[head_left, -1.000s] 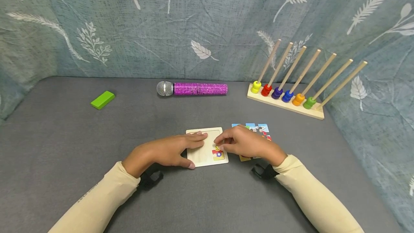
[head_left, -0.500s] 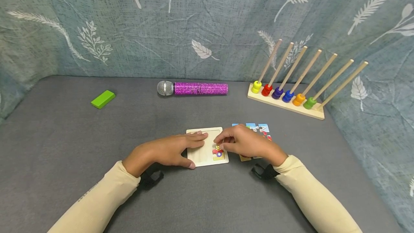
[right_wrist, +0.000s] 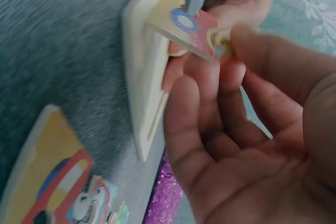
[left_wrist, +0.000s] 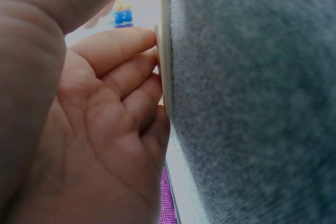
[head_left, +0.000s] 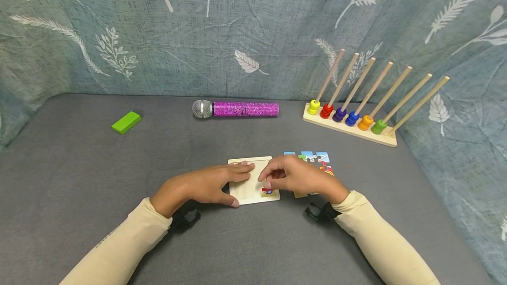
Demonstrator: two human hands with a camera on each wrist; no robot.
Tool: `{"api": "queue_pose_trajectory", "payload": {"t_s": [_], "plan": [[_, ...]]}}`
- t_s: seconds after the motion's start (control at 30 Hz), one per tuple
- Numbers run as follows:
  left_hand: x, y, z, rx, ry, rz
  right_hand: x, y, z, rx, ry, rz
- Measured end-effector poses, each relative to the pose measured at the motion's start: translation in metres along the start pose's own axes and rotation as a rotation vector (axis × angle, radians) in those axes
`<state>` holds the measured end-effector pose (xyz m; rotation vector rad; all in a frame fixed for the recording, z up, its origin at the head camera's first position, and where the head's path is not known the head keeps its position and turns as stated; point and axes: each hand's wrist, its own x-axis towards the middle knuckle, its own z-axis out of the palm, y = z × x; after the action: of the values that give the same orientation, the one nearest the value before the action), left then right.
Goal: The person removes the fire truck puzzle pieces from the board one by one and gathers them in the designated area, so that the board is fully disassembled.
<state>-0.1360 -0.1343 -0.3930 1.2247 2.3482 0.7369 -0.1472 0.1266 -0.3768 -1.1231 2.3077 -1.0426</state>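
A shallow wooden puzzle tray lies on the table in the head view. On its upper surface rest the fairly straight fingers of my left hand, with the thumb at the near edge. Over the tray's right side, my right hand pinches a puzzle piece between thumb and fingertips. This piece is red and yellow with a blue ring, and it stands tilted up from the tray. My fingers hide its upper end. Other picture puzzle pieces lie right of the tray, partly behind my right hand.
A glittery purple microphone lies toward the back. At the back right stands a wooden peg rack with coloured beads. One green block sits at the left. A patterned cloth hangs behind the grey table.
The puzzle piece has tilted up from lying nearly flat in the tray. My right hand has shifted slightly left with it. My left hand has stayed in place.
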Motion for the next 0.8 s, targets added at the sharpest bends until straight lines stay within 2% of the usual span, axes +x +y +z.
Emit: {"api": "queue_pose_trajectory", "payload": {"t_s": [0.1,0.37,0.53,0.8], "plan": [[0.0,0.0003,0.0,-0.003,-0.001,-0.007,-0.0001,-0.0008,0.0005,0.045,-0.039,0.011],[-0.0009,0.0017,-0.0006,-0.002,-0.004,-0.021,-0.001,-0.0027,0.0004,-0.045,-0.064,0.04],[-0.0013,0.0018,0.0006,-0.003,-0.002,-0.021,-0.0016,-0.0025,-0.0002,-0.047,-0.077,0.042],[-0.0004,0.0017,0.0008,-0.002,-0.003,-0.02,-0.0056,-0.003,-0.0045,-0.022,-0.03,0.057]]}}
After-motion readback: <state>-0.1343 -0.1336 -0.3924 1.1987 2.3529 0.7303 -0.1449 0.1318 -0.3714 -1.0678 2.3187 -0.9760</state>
